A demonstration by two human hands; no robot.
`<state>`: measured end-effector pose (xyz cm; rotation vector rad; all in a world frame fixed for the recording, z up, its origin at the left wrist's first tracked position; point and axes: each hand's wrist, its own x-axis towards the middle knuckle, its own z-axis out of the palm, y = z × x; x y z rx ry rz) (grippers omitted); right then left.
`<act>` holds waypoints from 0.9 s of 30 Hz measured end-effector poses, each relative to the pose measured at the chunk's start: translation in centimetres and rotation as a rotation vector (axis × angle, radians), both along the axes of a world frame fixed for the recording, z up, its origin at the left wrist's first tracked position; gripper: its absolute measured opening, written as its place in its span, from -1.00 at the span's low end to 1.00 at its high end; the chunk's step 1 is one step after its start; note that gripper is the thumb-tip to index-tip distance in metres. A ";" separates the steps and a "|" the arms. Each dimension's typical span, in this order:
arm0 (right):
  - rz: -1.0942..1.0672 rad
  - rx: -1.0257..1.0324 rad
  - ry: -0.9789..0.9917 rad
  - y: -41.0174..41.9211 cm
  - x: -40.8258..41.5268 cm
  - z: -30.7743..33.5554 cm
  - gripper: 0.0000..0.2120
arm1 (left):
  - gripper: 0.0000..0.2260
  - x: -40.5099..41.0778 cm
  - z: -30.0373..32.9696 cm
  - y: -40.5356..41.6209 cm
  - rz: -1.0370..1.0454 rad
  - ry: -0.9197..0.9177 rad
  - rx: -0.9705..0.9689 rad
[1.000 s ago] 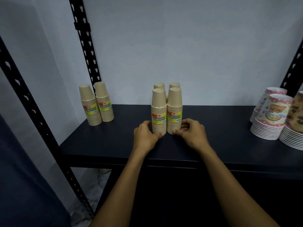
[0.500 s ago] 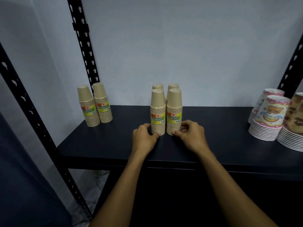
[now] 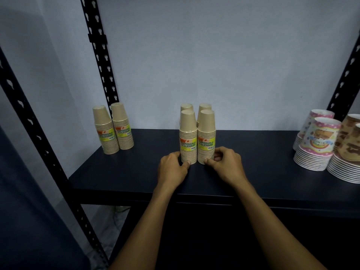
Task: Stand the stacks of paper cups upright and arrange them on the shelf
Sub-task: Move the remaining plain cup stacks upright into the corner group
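Observation:
Four tan paper-cup stacks with yellow labels stand upside-down and upright in a tight block at the middle of the dark shelf point(image 3: 253, 152). My left hand point(image 3: 172, 168) grips the base of the front left stack point(image 3: 188, 133). My right hand point(image 3: 227, 164) grips the base of the front right stack point(image 3: 206, 133). The two rear stacks point(image 3: 204, 106) show only their tops. Two more tan stacks point(image 3: 114, 131) stand upright side by side at the shelf's left back.
Patterned pink cup stacks point(image 3: 315, 145) and brown patterned stacks point(image 3: 348, 151) sit at the right end. Black perforated uprights point(image 3: 101, 61) frame the shelf on both sides, with a pale wall behind. Bare shelf lies between the cup groups.
Both hands stay at the bases of the two front stacks; the stacks hold their place. The view has shifted slightly.

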<state>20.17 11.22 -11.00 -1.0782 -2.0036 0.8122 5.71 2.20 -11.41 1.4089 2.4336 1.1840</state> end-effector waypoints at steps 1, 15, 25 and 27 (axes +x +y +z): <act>0.001 0.004 0.000 0.0 0.0 0.0 -0.60 | -0.68 0.0 0.0 0.0 0.002 0.000 -0.002; 0.006 -0.010 -0.018 -0.1 0.2 -0.1 -0.52 | -0.71 0.0 0.1 0.0 0.015 -0.023 -0.008; 0.030 -0.013 -0.008 -3.0 1.7 -0.2 -0.71 | -0.68 -0.9 0.0 -2.1 0.129 -0.219 0.185; 0.097 -0.040 -0.018 -3.5 1.5 0.2 -0.79 | -0.80 -1.6 -0.1 -2.9 0.140 -0.218 0.200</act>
